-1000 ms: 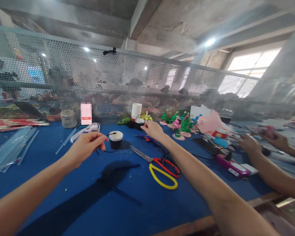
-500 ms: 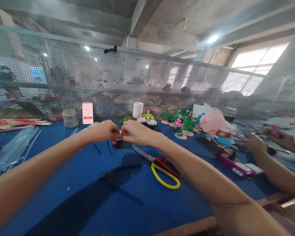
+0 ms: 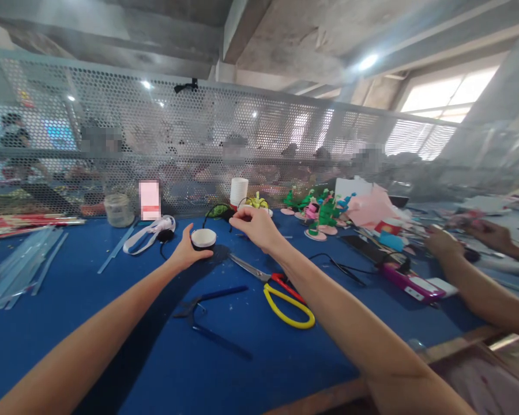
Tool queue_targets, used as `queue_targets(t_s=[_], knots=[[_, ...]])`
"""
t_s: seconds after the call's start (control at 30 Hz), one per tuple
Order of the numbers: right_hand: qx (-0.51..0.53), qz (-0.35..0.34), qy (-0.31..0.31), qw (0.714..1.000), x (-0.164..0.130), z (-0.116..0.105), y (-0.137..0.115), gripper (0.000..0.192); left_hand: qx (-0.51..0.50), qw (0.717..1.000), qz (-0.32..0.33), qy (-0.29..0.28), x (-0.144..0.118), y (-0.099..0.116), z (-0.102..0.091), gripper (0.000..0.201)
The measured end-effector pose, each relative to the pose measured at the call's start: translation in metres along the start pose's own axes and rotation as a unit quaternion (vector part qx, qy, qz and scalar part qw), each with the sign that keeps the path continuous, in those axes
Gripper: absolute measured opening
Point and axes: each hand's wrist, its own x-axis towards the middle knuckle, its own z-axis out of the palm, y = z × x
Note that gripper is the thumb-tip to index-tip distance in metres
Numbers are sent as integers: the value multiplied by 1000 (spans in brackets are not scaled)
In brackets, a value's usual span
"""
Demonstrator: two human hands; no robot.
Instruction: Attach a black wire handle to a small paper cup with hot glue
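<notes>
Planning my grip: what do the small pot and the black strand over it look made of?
Small pot: seemingly black plastic with a matte white foam-like top. Black strand: likely stiff wire, since it holds an arch between the pot and the right hand. The left hand steadies the pot.

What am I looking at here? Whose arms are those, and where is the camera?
The camera sits on a person's head, looking down at their own two arms over a blue table. The left hand cups a small black pot with a white top. The right hand pinches a thin black wire arching above it. Scissors with red and yellow handles lie nearby. The arms at the far right belong to another person working alongside.
</notes>
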Motion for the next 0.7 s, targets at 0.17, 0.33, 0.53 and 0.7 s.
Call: queue_targets(t_s=[0.17, 0.33, 0.53, 0.7], knots=[[27, 12, 21, 999, -13, 6, 6, 10, -27, 999, 15, -43, -22, 5, -6, 88], [50, 15, 21, 998, -29, 16, 3, 11, -83, 988, 29, -129, -54, 9, -12, 91], [-7, -8, 1, 1000, -42, 35, 3, 8, -65, 983, 0, -170, -54, 18, -37, 92], [-44, -26, 19, 999, -44, 40, 7, 7, 59, 995, 29, -77, -46, 38, -79, 45]])
